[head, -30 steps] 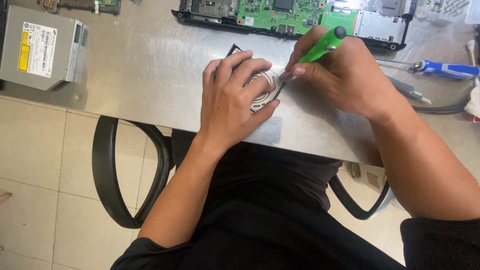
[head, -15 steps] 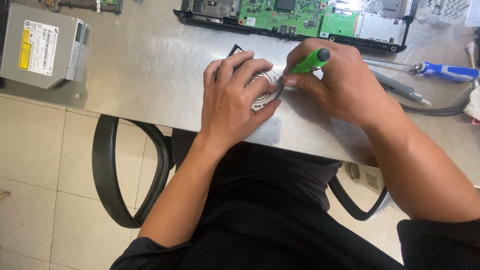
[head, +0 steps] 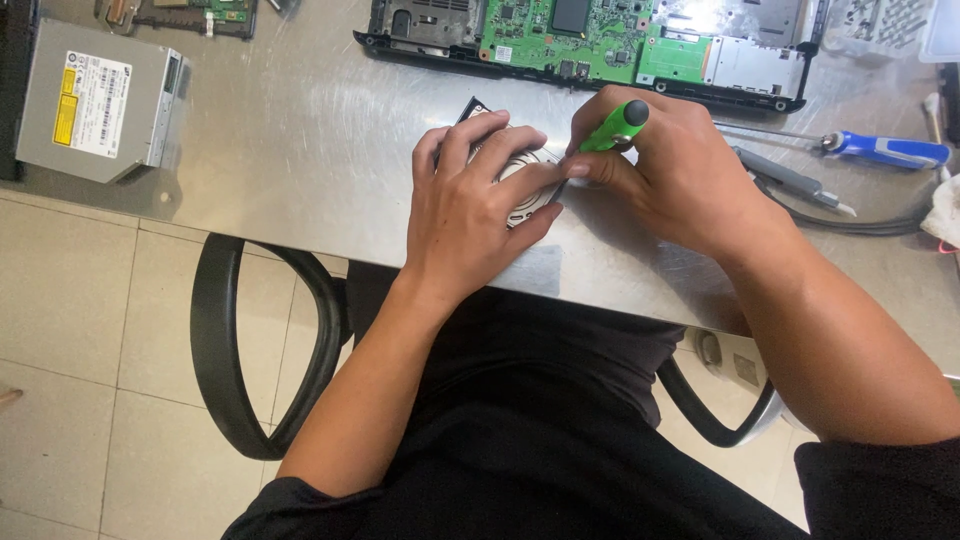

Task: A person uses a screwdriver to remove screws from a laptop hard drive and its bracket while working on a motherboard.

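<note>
Over at the far left edge of the brushed steel bench [head: 300, 150], a flat grey metal optical drive with a white and yellow label [head: 95, 100] is parked, with a small dark circuit board [head: 195, 15] just behind it at the back edge. Near the middle of the bench, close to the front edge, a small round silver part in a black frame [head: 525, 175] is pinned flat under the left hand [head: 480, 215], fingers spread over the top so most of it is hidden; what kind of part it is can't really be made out. Just beside it, a screwdriver with a bright green handle and black cap [head: 612, 128] is gripped tight in the right hand [head: 680, 175], fingers curled fully round it, tip pressed to the right edge of that part. Along the back edge, an opened laptop base with a green motherboard [head: 590, 40] is laid out. Further right, a blue-handled screwdriver [head: 880, 150] and a grey probe with a black cable [head: 800, 190] are left lying near the right edge.
</note>
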